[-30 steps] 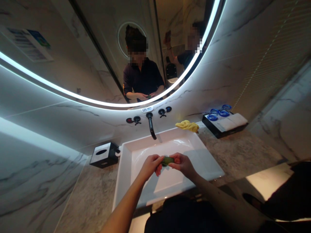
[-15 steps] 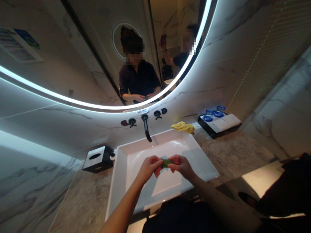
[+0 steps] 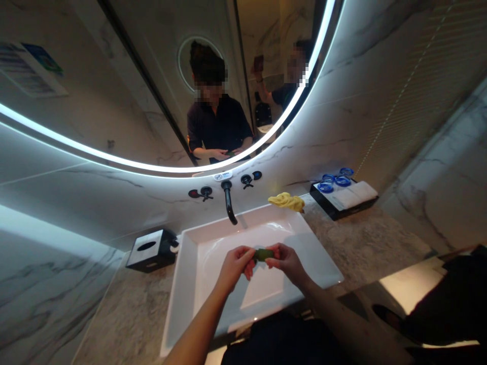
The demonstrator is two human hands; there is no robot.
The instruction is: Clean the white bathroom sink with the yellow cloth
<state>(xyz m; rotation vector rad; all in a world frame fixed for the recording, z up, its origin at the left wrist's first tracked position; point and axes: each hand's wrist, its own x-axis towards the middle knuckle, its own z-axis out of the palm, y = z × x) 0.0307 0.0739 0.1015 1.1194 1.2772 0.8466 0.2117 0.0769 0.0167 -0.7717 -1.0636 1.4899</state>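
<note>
We see open room over the white rectangular ceramic basin [image 3: 198, 284] around our hands. The black wall-mounted spout [image 3: 229, 203] juts in at the back; a crumpled yellow cloth [image 3: 287, 201] and black tissue box [image 3: 150, 249] flank the rim.

One sink [image 3: 190, 304], one faucet [image 3: 229, 203], two handles [image 3: 206, 191], one yellow cloth [image 3: 287, 201], one tissue box [image 3: 150, 249], three blue-lidded cups [image 3: 335, 181].
</note>
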